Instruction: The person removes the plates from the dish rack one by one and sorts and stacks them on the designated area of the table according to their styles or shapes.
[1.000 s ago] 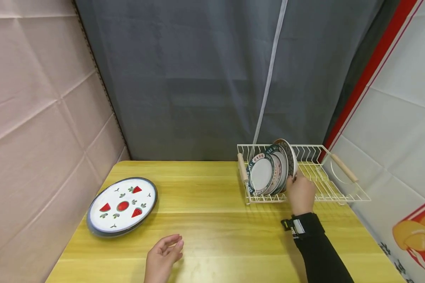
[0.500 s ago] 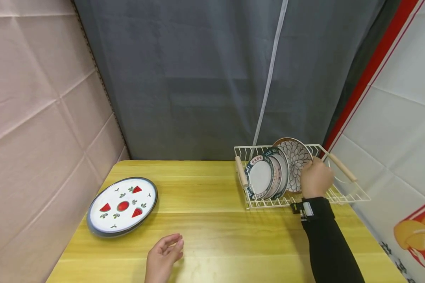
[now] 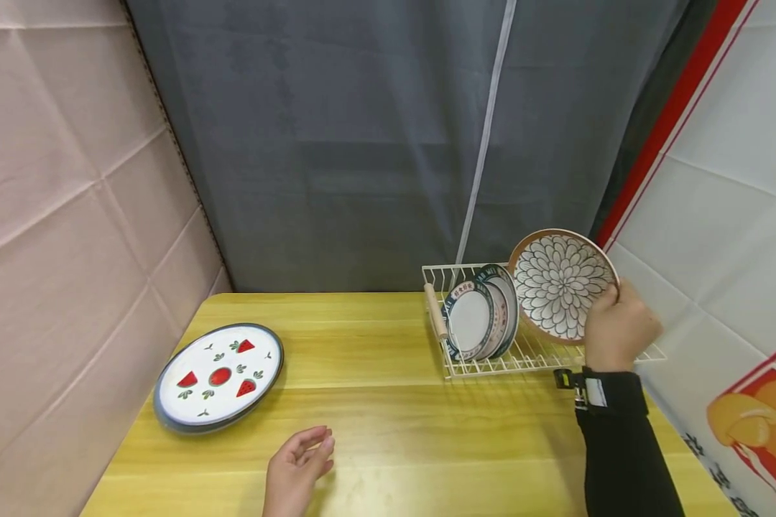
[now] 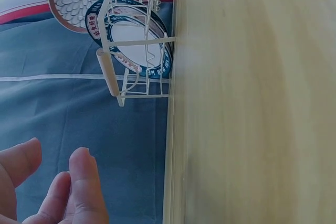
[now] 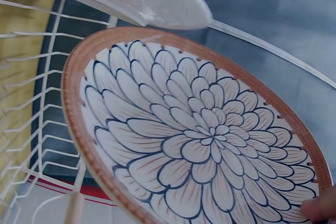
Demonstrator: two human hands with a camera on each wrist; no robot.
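My right hand (image 3: 621, 327) pinches the right edge of a brown-rimmed plate (image 3: 561, 286) with a petal pattern, lifted above the dish rack (image 3: 485, 372). In the right wrist view the plate (image 5: 210, 140) fills the middle, and only a fingertip (image 5: 319, 207) shows at its lower right edge. Several smaller plates (image 3: 469, 321) with dark green rims lean on edge in the rack's left part. My left hand (image 3: 297, 467) hovers over the front of the table with relaxed, slightly bent fingers and nothing in them.
A large oval plate (image 3: 200, 406) with watermelon drawings lies on a dark-rimmed one at the left of the wooden table (image 3: 375, 416). A grey curtain (image 3: 336, 179) closes off the back. The rack has a wooden handle (image 3: 436, 310) at its left end.
My right hand has drawn the petal-patterned plate up from beside the green-rimmed plates, moving it right and turning its face toward me. The left hand has stayed in place.
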